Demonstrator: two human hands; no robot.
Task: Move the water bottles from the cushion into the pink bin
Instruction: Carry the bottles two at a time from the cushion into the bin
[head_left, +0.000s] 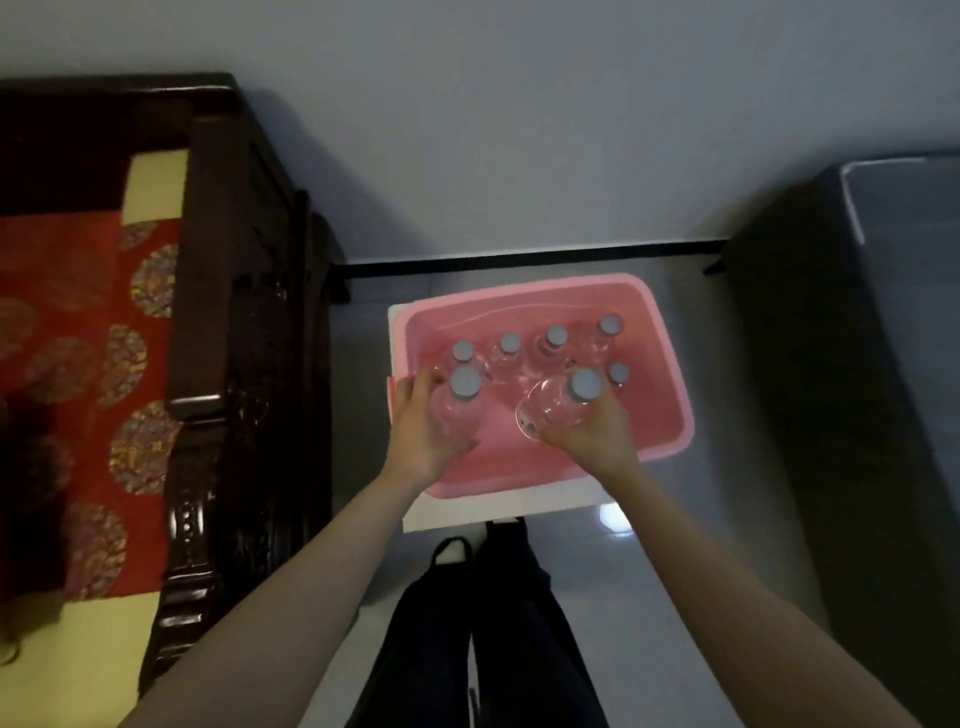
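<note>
At your far left lies the red patterned cushion (78, 364) on a dark carved wooden bench (228, 322), and no bottles show on the part of it you can see. Moving right, your left hand (426, 436) is wrapped around a clear water bottle (460, 402) with a grey cap, held upright over the near left part of the pink bin (670, 395), just above its near wall. Behind it, five more grey-capped bottles (556, 340) stand upright inside the bin: four in a row toward the far wall and one nearer on the right. The bin rests on a white board (519, 506) on the glossy floor (701, 545). Further right, your right hand (597, 431) grips a second clear bottle (558, 402), tilted so its cap leans away from you and its base points back toward you, over the middle of the bin. Both hands are closed on their bottles and sit well apart from each other. Your dark trouser legs (519, 623) show below, and a dark grey cabinet (857, 364) stands at the far right.
</note>
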